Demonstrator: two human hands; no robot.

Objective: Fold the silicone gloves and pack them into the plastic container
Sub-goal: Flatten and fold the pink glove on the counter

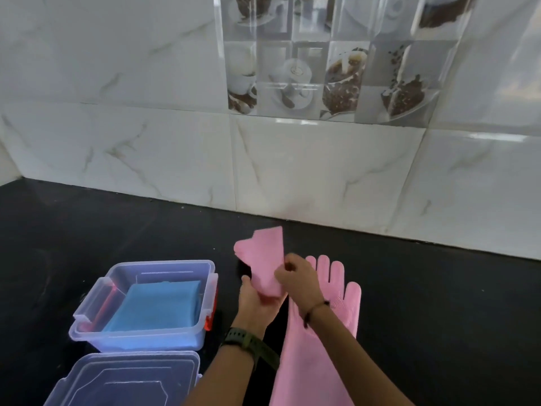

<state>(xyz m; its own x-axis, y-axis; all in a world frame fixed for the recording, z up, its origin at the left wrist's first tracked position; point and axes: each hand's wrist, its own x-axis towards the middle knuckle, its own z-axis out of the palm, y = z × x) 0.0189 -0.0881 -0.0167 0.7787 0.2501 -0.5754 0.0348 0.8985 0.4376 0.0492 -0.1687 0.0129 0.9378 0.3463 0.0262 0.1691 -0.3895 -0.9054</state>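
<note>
A folded pink silicone glove (262, 259) is held up above the black counter by both hands. My left hand (257, 303) grips its lower end from below, and my right hand (295, 276) pinches its right edge. A second pink glove (316, 341) lies flat on the counter under my right forearm, fingers pointing toward the wall. The clear plastic container (87, 315) stands open to the left, with a folded blue item (158, 306) lying inside it.
The container's clear lid (126, 382) lies on the counter just in front of the container. A white marble-tiled wall (292, 171) runs along the back of the black counter (439, 303). A dark watch is on the left wrist.
</note>
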